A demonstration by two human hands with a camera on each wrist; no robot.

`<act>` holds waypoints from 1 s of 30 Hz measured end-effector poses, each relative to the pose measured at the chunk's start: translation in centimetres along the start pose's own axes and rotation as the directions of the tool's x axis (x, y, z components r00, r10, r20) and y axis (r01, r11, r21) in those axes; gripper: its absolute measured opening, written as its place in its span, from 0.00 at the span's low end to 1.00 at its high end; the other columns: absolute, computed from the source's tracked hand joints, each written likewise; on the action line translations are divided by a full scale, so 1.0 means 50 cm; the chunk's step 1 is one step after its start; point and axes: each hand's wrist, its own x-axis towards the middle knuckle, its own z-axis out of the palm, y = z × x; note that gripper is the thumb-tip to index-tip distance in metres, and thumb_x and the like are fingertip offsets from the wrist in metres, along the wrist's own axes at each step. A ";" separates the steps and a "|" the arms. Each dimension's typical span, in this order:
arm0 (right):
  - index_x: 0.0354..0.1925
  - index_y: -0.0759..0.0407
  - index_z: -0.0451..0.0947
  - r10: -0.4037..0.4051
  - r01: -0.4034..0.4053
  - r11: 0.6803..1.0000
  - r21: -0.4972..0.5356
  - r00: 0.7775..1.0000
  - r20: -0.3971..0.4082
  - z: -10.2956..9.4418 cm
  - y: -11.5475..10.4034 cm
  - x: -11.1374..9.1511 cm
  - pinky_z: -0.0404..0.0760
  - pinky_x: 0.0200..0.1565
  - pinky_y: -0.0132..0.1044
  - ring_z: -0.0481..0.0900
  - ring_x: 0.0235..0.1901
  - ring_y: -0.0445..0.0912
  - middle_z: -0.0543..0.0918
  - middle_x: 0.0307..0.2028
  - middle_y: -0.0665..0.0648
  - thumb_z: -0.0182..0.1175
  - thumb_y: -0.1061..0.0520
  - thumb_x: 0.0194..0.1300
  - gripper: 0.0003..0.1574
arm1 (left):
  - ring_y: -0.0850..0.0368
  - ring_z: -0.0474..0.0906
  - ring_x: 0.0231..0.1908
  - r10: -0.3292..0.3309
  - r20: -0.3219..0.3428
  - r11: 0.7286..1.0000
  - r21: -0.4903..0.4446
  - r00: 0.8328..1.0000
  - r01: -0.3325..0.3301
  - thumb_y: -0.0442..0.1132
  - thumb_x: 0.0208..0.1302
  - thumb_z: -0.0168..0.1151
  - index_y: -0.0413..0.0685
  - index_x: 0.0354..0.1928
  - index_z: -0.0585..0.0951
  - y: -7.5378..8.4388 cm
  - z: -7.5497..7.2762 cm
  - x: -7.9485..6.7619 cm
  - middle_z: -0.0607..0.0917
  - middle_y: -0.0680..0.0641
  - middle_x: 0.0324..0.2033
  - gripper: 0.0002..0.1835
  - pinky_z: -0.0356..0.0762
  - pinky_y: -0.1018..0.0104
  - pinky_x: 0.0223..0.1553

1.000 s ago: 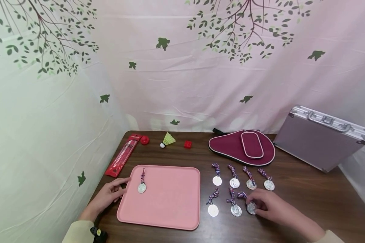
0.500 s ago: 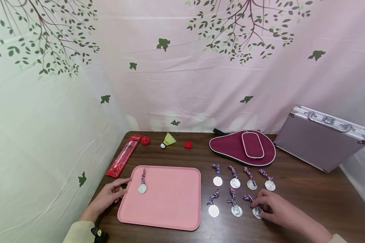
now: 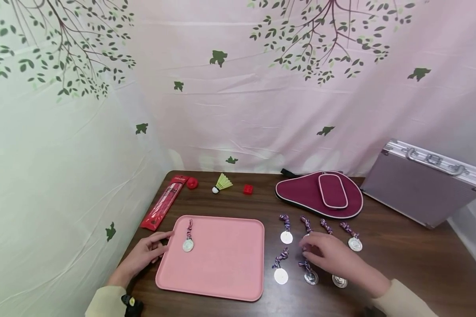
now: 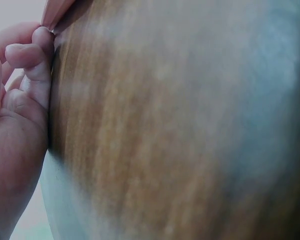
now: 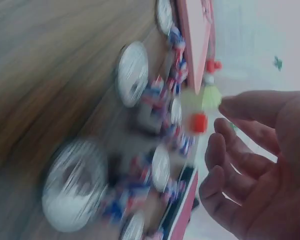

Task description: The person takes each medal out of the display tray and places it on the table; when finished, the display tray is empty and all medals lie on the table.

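Observation:
My left hand [image 3: 146, 253] rests at the left rim of a pink tray [image 3: 222, 264], its fingertips touching the edge; the left wrist view also has these fingers [image 4: 32, 65] against the tray's side. One silver medal [image 3: 188, 245] with a knotted striped ribbon lies in the tray's upper left. My right hand [image 3: 333, 255], holding nothing, hovers over two rows of similar medals and covers parts of several. Below it lie a medal [image 3: 311, 277] and another medal [image 3: 339, 281]. In the right wrist view the fingers are loosely bent above a blurred medal [image 5: 75, 185].
Along the back lie a red packet [image 3: 164, 204], a red round object [image 3: 192, 182], a yellow shuttlecock [image 3: 223, 182], a red toy brick [image 3: 247, 189] and a maroon paddle case [image 3: 301, 189]. A silver hard case [image 3: 424, 185] stands at the right.
My right hand let go of the lower-right medal after shifting it right, then rose and moved left over the rows. The left hand has stayed at the tray.

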 end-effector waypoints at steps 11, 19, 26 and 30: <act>0.40 0.50 0.81 -0.013 0.009 0.996 0.089 0.998 0.055 0.116 -0.056 0.157 0.75 0.37 0.32 0.75 0.32 0.37 0.78 0.32 0.42 0.64 0.58 0.60 0.08 | 0.51 0.71 0.21 0.018 0.006 1.000 0.013 1.000 -0.018 0.47 0.60 0.66 0.62 0.61 0.76 0.002 -0.003 0.002 0.76 0.47 0.51 0.26 0.70 0.66 0.21; 0.43 0.53 0.82 -0.082 0.054 0.988 0.142 0.978 0.192 0.192 -0.130 0.268 0.74 0.38 0.27 0.78 0.34 0.40 0.81 0.35 0.47 0.61 0.60 0.62 0.10 | 0.52 0.71 0.21 0.015 0.013 1.000 0.006 1.000 -0.015 0.48 0.60 0.66 0.62 0.61 0.75 -0.001 -0.003 0.004 0.76 0.46 0.51 0.25 0.70 0.67 0.21; 0.49 0.50 0.81 -0.187 0.145 0.979 0.142 0.920 0.344 0.249 -0.187 0.330 0.71 0.41 0.25 0.75 0.36 0.38 0.79 0.39 0.49 0.61 0.58 0.63 0.15 | 0.52 0.71 0.21 0.032 0.014 0.999 0.005 0.999 -0.032 0.46 0.61 0.65 0.62 0.61 0.76 -0.001 -0.003 0.002 0.76 0.46 0.51 0.25 0.70 0.67 0.21; 0.51 0.48 0.80 -0.199 0.168 0.979 0.116 0.906 0.373 0.280 -0.215 0.357 0.71 0.41 0.25 0.71 0.34 0.35 0.77 0.41 0.48 0.62 0.56 0.63 0.17 | 0.51 0.71 0.21 0.033 0.009 0.999 0.011 0.999 -0.033 0.47 0.60 0.66 0.61 0.62 0.75 -0.002 -0.004 0.000 0.76 0.46 0.51 0.26 0.70 0.67 0.20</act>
